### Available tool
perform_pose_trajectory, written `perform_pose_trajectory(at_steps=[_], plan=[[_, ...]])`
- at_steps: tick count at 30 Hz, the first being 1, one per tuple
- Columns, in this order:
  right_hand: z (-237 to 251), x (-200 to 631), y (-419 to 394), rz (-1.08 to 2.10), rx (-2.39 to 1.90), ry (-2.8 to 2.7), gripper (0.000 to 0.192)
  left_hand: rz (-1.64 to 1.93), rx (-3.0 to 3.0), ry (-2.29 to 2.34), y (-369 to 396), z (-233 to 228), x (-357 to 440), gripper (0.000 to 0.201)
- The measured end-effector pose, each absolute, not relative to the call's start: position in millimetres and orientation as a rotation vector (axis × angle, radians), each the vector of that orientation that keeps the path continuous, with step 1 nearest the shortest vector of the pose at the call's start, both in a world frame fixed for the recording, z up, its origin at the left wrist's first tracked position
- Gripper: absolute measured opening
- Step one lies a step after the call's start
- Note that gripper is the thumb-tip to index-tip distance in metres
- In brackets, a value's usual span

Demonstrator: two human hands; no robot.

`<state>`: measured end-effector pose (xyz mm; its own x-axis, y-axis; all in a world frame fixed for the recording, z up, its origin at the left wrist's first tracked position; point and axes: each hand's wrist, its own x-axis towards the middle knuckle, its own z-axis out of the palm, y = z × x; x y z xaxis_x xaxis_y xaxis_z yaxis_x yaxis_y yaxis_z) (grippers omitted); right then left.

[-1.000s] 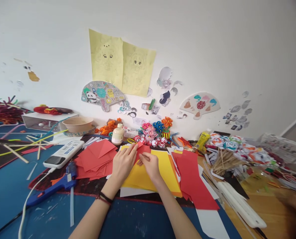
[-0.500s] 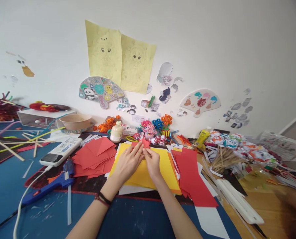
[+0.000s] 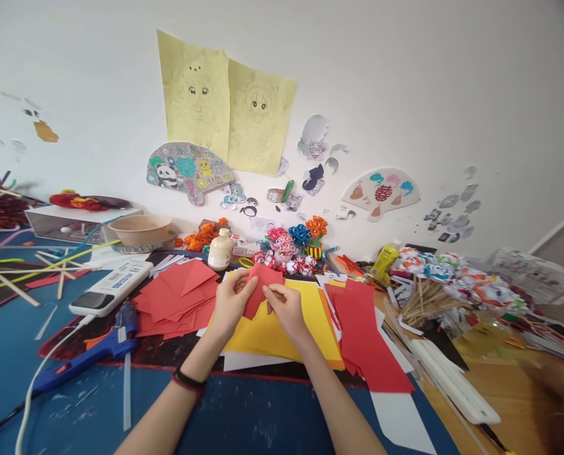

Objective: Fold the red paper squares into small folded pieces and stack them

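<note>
A small piece of red paper (image 3: 263, 285) is held up between both hands, above a stack of yellow paper (image 3: 282, 341). My left hand (image 3: 232, 300) grips its left side between thumb and fingers. On the lower right edge, my right hand (image 3: 284, 306) pinches it with thumb and fingertips. To the left of the yellow stack lies a loose pile of red paper squares (image 3: 175, 300). Longer red sheets (image 3: 374, 338) lie to its right. Behind the hands stands a cream glue bottle (image 3: 220, 251).
A blue glue gun (image 3: 90, 357) and a white power strip (image 3: 114, 287) lie at left, a cable trailing frontward. Paper flowers (image 3: 300, 240) stand along the wall. Bundled sticks (image 3: 426, 302) and a long white device (image 3: 455, 379) occupy the right. A blurred brown shape (image 3: 559, 395) enters at far right.
My left hand has gone from lying flat over the red paper to gripping its left side. The paper is lifted and shows more of its face. The view has shifted slightly.
</note>
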<state>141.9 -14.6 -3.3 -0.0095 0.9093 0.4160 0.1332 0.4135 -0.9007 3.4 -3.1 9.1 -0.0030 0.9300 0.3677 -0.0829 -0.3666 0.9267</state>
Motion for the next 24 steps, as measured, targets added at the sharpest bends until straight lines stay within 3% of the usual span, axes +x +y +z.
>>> perform_pose_trajectory(at_steps=[4,24], plan=[[-3,144,-13,0.827,-0.965,-1.347,0.026,1.497,1.384,0.885,-4,9,4,0.041],[7,154,-16,0.864,-0.852,-1.302,0.022,1.533,1.558,0.958,-5,7,5,0.033]])
